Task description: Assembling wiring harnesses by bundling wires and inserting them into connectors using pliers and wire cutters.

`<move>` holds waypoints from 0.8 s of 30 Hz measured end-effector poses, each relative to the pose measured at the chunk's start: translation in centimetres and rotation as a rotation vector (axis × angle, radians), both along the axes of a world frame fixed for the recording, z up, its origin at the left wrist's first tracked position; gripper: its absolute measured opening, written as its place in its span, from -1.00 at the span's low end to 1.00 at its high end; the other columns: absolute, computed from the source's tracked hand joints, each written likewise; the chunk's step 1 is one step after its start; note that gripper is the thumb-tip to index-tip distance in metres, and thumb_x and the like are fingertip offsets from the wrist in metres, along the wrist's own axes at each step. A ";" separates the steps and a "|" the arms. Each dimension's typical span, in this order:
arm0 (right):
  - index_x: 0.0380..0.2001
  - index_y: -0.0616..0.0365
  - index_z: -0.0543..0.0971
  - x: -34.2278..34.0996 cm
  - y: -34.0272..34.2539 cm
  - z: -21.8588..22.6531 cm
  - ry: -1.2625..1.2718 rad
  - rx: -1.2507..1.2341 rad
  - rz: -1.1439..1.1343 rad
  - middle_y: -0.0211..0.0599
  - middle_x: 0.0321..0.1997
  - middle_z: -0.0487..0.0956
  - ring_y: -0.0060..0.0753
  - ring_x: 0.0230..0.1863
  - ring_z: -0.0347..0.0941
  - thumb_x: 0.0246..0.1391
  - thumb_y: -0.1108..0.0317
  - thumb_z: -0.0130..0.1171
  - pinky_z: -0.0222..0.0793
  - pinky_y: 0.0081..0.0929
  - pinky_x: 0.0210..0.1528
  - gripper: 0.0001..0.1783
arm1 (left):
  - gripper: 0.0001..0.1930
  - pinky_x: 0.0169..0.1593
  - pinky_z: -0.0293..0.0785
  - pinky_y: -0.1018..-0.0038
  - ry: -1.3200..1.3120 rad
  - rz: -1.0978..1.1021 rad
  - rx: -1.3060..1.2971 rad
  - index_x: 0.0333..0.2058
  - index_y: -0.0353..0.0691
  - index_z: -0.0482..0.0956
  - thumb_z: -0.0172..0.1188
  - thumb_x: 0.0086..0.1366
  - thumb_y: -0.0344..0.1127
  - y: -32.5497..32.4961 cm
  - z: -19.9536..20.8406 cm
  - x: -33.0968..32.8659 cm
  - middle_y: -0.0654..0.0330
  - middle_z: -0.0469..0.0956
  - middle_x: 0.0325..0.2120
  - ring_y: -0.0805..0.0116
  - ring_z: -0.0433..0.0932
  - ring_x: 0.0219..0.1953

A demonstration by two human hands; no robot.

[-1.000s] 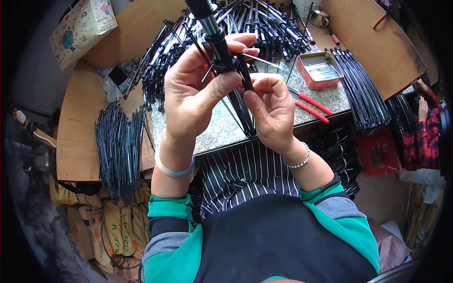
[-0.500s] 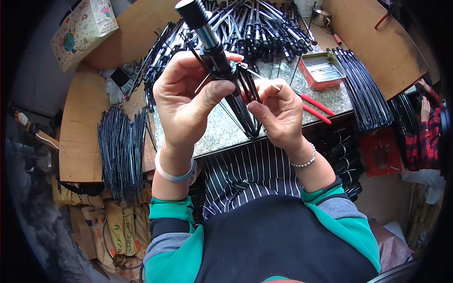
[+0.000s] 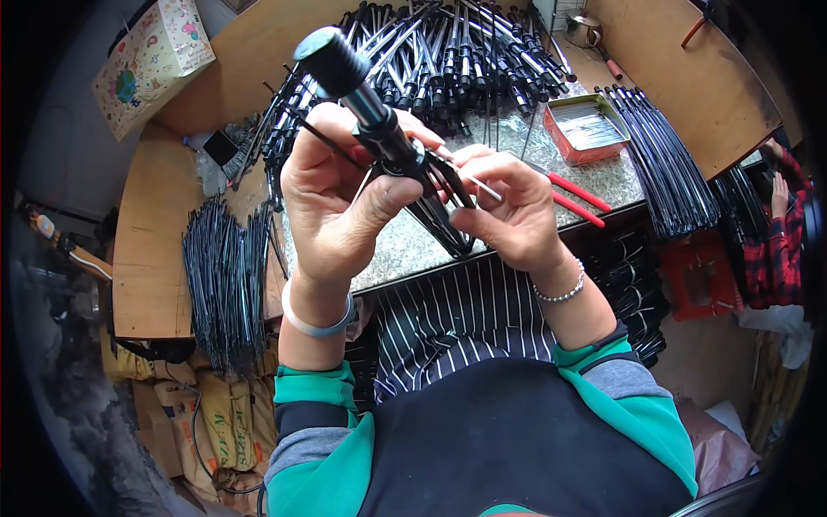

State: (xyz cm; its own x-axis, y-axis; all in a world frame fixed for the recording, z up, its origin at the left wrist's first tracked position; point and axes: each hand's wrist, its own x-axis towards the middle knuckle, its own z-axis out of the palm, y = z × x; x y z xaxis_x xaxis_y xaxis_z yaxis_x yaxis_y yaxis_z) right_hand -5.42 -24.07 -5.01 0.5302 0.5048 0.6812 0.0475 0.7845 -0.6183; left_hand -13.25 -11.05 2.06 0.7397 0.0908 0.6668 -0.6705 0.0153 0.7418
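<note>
My left hand is closed around an umbrella frame near its hub, thumb pressed on the black collar. The frame leans with its black ribbed end up and to the left, while its folded dark ribs slant down toward the tabletop. My right hand pinches some of the ribs just right of the hub. A thin pale wire sticks out by the right fingers; its other end is hidden. Red-handled pliers lie on the table beside my right hand, their jaws partly hidden.
Umbrella frames are heaped at the back. Dark rib bundles lie left and right. A red tin of thin wires stands right of centre. Another person's hand and plaid sleeve show at far right.
The frame's thick black end has swung left and slightly down, toward the viewer. My right hand has turned a little, and the pale wire now points more downward.
</note>
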 end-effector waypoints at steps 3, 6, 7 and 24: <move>-0.12 0.27 0.42 0.0 -0.1 -0.6 -0.297 -0.019 -0.323 -0.12 -0.17 0.41 -0.30 -0.13 0.38 -0.15 0.69 0.18 0.32 -0.48 -0.07 -0.57 | -0.66 -0.14 0.48 0.40 -0.081 0.105 0.038 -0.34 -0.23 0.21 0.24 0.04 -0.55 -0.4 -0.2 -0.1 -0.14 0.48 -0.27 0.20 0.54 -0.27; -0.12 0.29 0.47 -0.1 -0.2 -1.0 -0.563 -0.020 -0.654 -0.14 -0.18 0.41 -0.30 -0.19 0.38 -0.17 0.70 0.18 0.34 -0.45 -0.17 -0.56 | -0.65 -0.13 0.47 0.38 -0.044 0.121 -0.010 -0.33 -0.22 0.18 0.22 0.05 -0.58 -1.0 0.1 0.0 -0.16 0.47 -0.25 0.18 0.54 -0.27; -0.15 0.25 0.53 -0.2 0.4 -0.9 -0.537 0.022 -0.766 -0.21 -0.28 0.46 -0.30 -0.32 0.41 -0.29 0.69 0.21 0.35 -0.45 -0.28 -0.52 | -0.64 -0.13 0.47 0.37 -0.026 0.129 -0.034 -0.33 -0.22 0.17 0.21 0.05 -0.59 -1.3 0.2 0.0 -0.17 0.47 -0.25 0.17 0.54 -0.26; 0.04 0.31 0.35 -0.2 0.7 -0.8 -0.640 0.112 -0.769 -0.09 -0.04 0.41 -0.12 -0.18 0.41 -0.16 0.60 0.12 0.37 -0.26 -0.16 -0.42 | -0.80 -0.18 0.54 0.41 -0.140 0.487 0.133 -0.29 -0.32 0.30 0.14 0.14 -0.56 -1.4 -1.1 -0.4 -0.07 0.50 -0.34 0.24 0.53 -0.33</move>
State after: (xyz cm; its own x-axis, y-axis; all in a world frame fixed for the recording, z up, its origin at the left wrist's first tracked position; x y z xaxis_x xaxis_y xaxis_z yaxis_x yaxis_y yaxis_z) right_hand -5.59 -23.42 -5.82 0.2025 0.0950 0.9747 0.8632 0.4528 -0.2234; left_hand -13.65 -12.50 0.95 0.5357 0.3098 0.7855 -0.6693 -0.4114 0.6187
